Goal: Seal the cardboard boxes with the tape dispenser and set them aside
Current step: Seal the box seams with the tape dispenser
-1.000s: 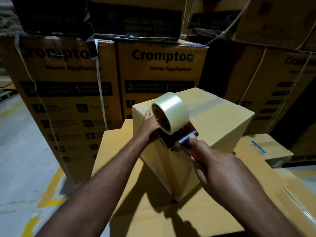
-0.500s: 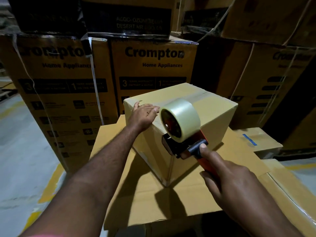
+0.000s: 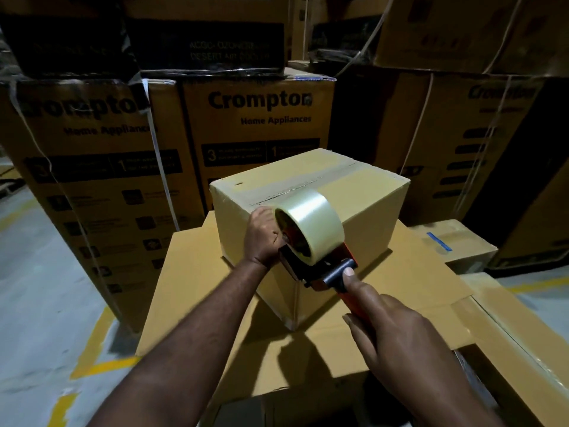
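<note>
The box (image 3: 366,211) sits in the middle of the view on a flat sheet of cardboard (image 3: 197,297), one corner pointing toward 6 o'clock; a strip of clear tape already runs along its top seam.

The right hand (image 3: 400,340) comes in from 5 o'clock, wrapped round the red handle of the tape dispenser (image 3: 311,269), its forefinger laid straight along the black body; the roll (image 3: 314,220) stands at the box's near top edge.

The left hand (image 3: 263,238), from 7 o'clock, has its fingers curled against the near face just under that edge, touching the roll's side; whether it pinches a tape end I cannot tell.

The box looks light and stiff, likely to slide on the smooth sheet when the tape is pulled, so it wants steadying; its walls would dent under a hard squeeze; best lifted with flat palms on opposite faces, low down.

Printed cartons (image 3: 258,118) are stacked from 10 to 2 o'clock.
</note>
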`<state>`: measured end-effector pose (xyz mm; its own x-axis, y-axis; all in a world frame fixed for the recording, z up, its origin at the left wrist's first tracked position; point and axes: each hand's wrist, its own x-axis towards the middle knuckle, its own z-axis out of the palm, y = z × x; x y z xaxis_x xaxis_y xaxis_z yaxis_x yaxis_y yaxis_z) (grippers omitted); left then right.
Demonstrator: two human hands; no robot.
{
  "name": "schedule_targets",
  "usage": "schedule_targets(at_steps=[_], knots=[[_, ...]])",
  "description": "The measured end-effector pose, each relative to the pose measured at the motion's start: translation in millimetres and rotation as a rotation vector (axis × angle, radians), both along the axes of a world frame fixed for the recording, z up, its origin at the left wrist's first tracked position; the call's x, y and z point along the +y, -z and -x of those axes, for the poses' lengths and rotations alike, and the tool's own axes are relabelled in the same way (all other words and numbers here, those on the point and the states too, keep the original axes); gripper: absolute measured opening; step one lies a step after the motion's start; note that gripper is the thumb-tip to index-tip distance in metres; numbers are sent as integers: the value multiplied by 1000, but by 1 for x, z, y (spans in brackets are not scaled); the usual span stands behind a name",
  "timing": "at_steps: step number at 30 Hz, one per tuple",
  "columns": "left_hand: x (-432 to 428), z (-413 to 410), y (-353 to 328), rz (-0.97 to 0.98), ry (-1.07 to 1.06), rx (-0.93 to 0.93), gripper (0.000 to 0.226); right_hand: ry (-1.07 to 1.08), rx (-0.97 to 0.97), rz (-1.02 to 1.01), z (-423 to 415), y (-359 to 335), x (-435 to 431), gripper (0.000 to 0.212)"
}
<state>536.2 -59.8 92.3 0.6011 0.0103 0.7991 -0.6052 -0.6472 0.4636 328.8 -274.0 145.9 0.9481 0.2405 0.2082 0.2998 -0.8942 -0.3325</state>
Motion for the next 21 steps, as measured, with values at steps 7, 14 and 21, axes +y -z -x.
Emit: schedule_targets(at_steps=[7,14,21], knots=[[0,-15,11,-37,-34,-38,20,58,52,-11,8,25,-16,79],[7,29,4,-154,281,291,42,62,25,-67,5,31,-12,70],[9,60,0,-241,331,503,43,46,7,-102,0,35,-8,67]])
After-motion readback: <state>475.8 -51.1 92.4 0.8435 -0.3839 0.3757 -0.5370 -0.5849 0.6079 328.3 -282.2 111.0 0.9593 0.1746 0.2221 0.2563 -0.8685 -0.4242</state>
